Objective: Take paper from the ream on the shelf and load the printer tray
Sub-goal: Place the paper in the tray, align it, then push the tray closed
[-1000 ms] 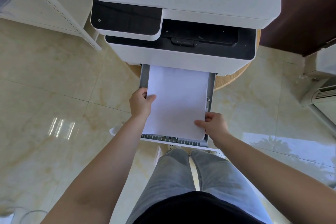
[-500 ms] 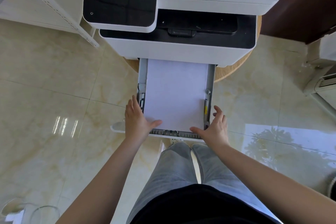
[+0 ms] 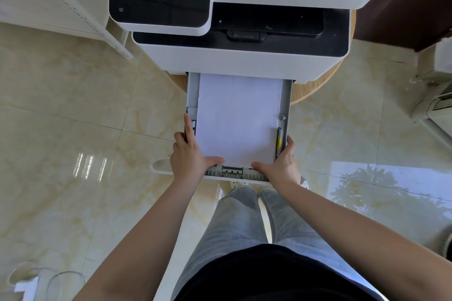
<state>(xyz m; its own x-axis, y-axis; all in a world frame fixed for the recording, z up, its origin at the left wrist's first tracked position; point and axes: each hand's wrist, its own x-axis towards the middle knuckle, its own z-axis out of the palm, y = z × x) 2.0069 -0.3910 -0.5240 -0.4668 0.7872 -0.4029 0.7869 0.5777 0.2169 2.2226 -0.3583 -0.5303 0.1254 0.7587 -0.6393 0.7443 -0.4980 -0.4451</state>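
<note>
A white printer [image 3: 234, 56] stands on a round wooden table, its grey paper tray [image 3: 286, 95] pulled out toward me. A flat stack of white paper [image 3: 237, 120] lies inside the tray. My left hand [image 3: 189, 156] grips the tray's front left corner, fingers along the left wall and thumb on the paper's near edge. My right hand [image 3: 281, 164] grips the front right corner the same way, thumb resting at the paper's near edge. The ream on the shelf is out of sight.
A white metal shelf frame [image 3: 73, 7] stands at the upper left. A white air-conditioner unit [image 3: 435, 105] sits on the floor at right. Glossy beige tiles surround me, and a wire basket [image 3: 36, 281] shows at the lower left. My legs are directly under the tray.
Both hands left the sheets and slid down to the tray's front corners, then closed around them. The paper now lies flat in the tray.
</note>
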